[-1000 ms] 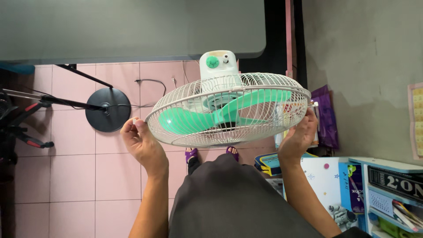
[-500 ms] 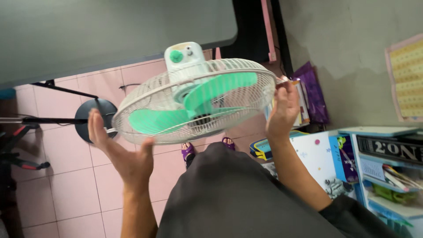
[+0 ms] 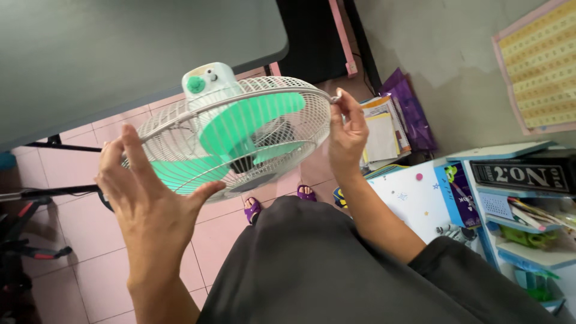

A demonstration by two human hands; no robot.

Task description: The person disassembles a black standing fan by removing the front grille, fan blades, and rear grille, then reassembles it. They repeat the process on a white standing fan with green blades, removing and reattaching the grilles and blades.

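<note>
Your right hand [image 3: 347, 135] pinches the fan's [image 3: 231, 135] white cage rim at centre frame; your left hand [image 3: 147, 201], fingers spread wide, cups its lower-left edge. Since a moment ago, the fan has tilted and shifted toward the upper left.

The person wears a dark grey garment [image 3: 312, 264] that falls loose and plain over the front of the body, with no print or buttons showing. A short dark sleeve [image 3: 456, 264] covers the right upper arm; both forearms are bare, with no watch, ring or bracelet. On the feet are purple sandals [image 3: 252, 210] with open toes.
</note>
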